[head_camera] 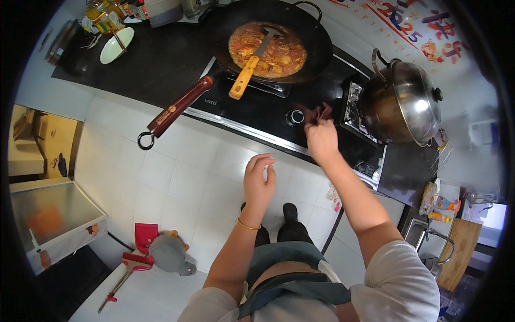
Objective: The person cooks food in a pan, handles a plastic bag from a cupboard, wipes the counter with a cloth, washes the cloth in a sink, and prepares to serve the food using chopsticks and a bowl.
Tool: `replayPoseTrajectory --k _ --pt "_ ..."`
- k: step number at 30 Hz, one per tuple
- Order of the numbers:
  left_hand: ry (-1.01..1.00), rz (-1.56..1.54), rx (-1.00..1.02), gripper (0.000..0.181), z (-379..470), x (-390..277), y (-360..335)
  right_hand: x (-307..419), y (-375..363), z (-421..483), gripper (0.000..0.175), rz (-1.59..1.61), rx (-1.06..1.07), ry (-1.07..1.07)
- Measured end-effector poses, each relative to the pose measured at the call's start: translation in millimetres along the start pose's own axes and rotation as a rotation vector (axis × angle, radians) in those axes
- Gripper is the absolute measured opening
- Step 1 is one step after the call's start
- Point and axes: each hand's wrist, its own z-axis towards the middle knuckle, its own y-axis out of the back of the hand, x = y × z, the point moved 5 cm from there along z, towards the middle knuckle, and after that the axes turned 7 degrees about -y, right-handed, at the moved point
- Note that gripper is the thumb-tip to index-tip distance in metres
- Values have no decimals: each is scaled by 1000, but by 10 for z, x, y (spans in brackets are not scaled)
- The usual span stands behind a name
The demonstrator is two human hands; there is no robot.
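My right hand [323, 139] reaches down onto the black gas cooktop [257, 114] and grips a crumpled dark red cloth [320, 112]. Just left of that hand is a round control knob [297, 116]. My left hand [259, 177] hangs in the air before the counter's front edge, fingers loosely curled and apart from the thumb, with nothing seen in it. Behind them, a black wok [320, 44] on the left burner holds a reddish chunky stew [281, 60]. A wooden-handled spatula [244, 78] rests in the wok.
The wok's dark red handle [179, 106] juts out past the counter edge. A lidded steel pot [402, 104] stands on the right burner. Farther left are a pale green bowl [116, 48] with chopsticks and several bottles [105, 18]. A sink [416, 233] lies at right, a red dustpan [145, 237] at lower left.
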Motion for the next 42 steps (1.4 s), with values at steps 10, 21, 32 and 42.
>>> replayPoseTrajectory --k 10,21,32,42 --pt "-42 47 -29 17 -57 -72 303 1325 -150 797 29 527 -184 -165" --pt "-6 11 -30 19 4 -110 448 24 -388 -1093 35 639 -29 -247" --pt "-32 -135 150 16 -230 -510 -447 -310 -441 -1319 34 339 -290 -285" --pt "-174 4 292 15 -367 -1500 -1405 -2356 -848 -2425 14 442 -47 -616"
